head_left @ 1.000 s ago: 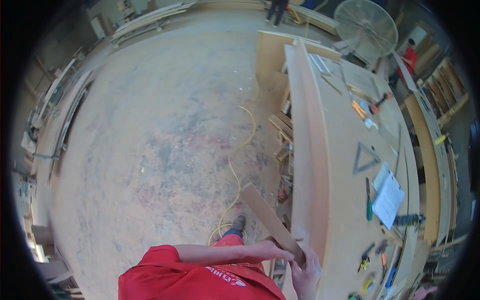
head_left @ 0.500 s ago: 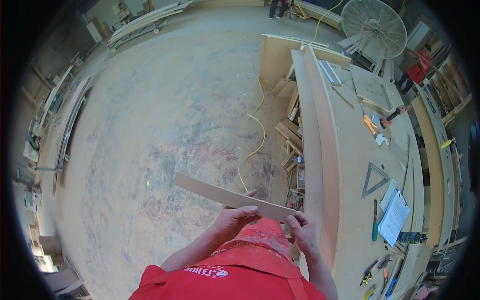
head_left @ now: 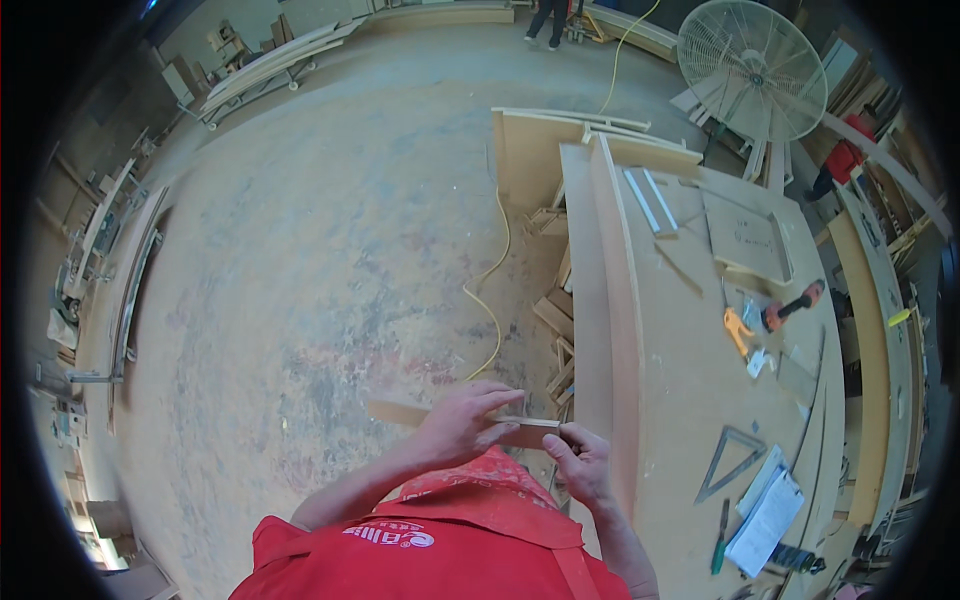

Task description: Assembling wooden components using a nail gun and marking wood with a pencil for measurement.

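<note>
two hands [head_left: 460, 426], one held board [head_left: 396, 411], one fan [head_left: 752, 76].

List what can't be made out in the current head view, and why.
Wooden strip: middle hidden behind the left hand, head view.
Far person in dark trousers: upper body cut off by the head view's top edge.
Papers: any writing is too small and blurred, head view.

Looks like a woodworking workshop, judging by long boards [head_left: 280, 66] stacked at upper left, a large fan [head_left: 755, 78] at upper right, and a drill [head_left: 796, 303] with a set square [head_left: 712, 467] on the desk [head_left: 660, 350].
</note>
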Demonstrator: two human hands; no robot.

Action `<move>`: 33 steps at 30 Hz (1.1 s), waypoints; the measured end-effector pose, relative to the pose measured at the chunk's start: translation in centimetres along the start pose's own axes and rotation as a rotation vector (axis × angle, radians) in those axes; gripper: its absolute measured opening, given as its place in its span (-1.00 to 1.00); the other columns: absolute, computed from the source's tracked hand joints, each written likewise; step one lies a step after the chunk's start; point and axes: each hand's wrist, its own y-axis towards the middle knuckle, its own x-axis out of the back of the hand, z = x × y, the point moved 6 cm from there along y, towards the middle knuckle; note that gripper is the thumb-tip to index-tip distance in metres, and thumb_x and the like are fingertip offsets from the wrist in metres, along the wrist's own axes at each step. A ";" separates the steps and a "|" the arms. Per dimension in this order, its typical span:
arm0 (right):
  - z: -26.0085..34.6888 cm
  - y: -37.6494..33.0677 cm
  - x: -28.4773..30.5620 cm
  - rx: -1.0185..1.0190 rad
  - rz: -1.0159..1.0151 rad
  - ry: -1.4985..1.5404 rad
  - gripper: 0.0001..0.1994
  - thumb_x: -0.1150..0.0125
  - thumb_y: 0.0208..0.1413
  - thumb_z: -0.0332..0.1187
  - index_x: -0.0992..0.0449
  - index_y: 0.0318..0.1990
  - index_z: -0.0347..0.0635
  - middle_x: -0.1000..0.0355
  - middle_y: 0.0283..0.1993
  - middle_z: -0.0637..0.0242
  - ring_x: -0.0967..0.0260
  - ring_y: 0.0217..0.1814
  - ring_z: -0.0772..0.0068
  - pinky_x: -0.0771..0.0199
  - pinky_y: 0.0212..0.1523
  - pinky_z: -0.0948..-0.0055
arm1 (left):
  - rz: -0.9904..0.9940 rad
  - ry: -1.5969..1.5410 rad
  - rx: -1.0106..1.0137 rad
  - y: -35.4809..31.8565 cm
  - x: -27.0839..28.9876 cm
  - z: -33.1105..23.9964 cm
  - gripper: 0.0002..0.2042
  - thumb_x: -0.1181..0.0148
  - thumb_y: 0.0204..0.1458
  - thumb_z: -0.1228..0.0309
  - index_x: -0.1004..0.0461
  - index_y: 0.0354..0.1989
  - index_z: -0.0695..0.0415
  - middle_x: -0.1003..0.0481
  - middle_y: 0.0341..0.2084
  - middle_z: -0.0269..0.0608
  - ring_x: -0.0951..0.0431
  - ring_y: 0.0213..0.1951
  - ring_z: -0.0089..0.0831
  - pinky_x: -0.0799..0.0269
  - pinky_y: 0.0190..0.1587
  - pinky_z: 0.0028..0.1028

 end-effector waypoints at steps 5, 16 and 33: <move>1.3 5.6 0.2 -0.127 0.021 0.136 -0.78 -0.35 0.32 -0.31 -0.66 -0.06 -0.32 -0.43 -0.41 0.59 -0.20 -0.47 0.80 -0.18 -0.50 0.62 | 0.513 -0.526 0.394 5.8 0.3 3.6 -0.62 -0.21 0.32 0.19 -0.61 0.15 0.20 -0.70 -0.14 -0.12 -0.63 -0.11 -0.48 -0.53 0.02 -0.40; -2.9 13.6 -2.6 -0.493 -0.340 0.884 -0.64 -0.03 0.48 -0.21 -0.57 -0.09 -0.41 -0.51 -0.34 0.25 -0.09 -0.65 0.61 -0.12 -0.63 0.52 | 0.463 -0.812 0.521 18.9 1.4 16.0 -0.62 -0.20 0.35 0.24 -0.57 0.22 0.20 -0.66 -0.09 -0.23 -0.58 -0.10 -0.55 -0.54 -0.02 -0.44; 9.6 25.7 12.1 -0.023 -0.463 0.279 -0.68 -0.03 0.45 -0.42 -0.53 0.19 -0.44 -0.53 -0.31 0.17 -0.45 -0.47 0.49 -0.52 -0.44 0.44 | 0.500 -0.740 0.393 36.5 0.6 19.3 -0.64 -0.20 0.33 0.29 -0.56 0.18 0.24 -0.65 -0.10 -0.25 -0.57 -0.05 -0.52 -0.49 0.06 -0.45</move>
